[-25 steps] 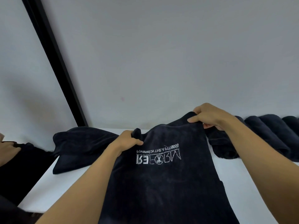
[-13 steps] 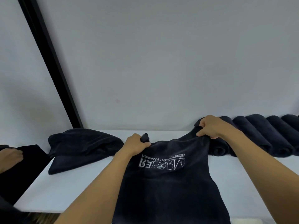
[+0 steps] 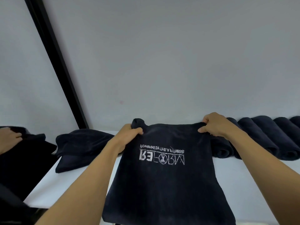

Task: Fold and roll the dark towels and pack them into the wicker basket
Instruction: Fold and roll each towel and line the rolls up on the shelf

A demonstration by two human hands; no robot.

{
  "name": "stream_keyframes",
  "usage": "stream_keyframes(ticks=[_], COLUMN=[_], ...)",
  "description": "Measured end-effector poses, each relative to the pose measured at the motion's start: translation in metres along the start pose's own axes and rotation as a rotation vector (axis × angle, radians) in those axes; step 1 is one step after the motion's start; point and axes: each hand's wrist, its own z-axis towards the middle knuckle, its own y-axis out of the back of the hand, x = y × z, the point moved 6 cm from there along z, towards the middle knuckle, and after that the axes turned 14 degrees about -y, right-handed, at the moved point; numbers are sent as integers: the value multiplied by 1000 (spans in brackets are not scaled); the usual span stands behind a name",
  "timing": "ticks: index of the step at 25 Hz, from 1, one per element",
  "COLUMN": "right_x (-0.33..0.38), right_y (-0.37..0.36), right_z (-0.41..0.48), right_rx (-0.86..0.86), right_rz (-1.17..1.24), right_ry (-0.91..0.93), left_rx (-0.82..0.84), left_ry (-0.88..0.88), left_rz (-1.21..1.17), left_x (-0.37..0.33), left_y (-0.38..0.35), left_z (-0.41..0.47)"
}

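Observation:
A dark navy towel [image 3: 164,184] with a white embroidered logo lies stretched across the white table [image 3: 73,181], its near end hanging over the front edge. My left hand [image 3: 128,135] grips the towel's far left corner, and my right hand [image 3: 214,125] grips its far right corner. The far edge is pulled taut between them. Several rolled dark towels [image 3: 266,138] lie side by side along the wall at the right. No wicker basket is in view.
A loosely folded dark towel [image 3: 81,146] lies on the table to the left. At the far left, a mirror with a black frame [image 3: 55,62] reflects a hand [image 3: 9,140] and dark cloth. A plain grey wall stands right behind the table.
Both hands have spread the towel's far corners wider apart and pulled the edge straight, so the logo now lies flat and the cloth is smoother.

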Motion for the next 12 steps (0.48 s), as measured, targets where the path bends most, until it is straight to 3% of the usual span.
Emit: stream_keyframes(ticks=[3, 8, 12], right_x=[0, 1, 5], right_y=[1, -6, -5], right_z=[3, 6, 7], right_rx=[-45, -53, -59], right_rz=[-8, 40, 26], right_ry=[-6, 1, 12], left_rx=[40, 55, 155], left_ry=[-58, -45, -14], left_rz=[-82, 184, 84], left_x=[-4, 5, 1], left_y=[11, 19, 13], left_z=[-6, -5, -10])
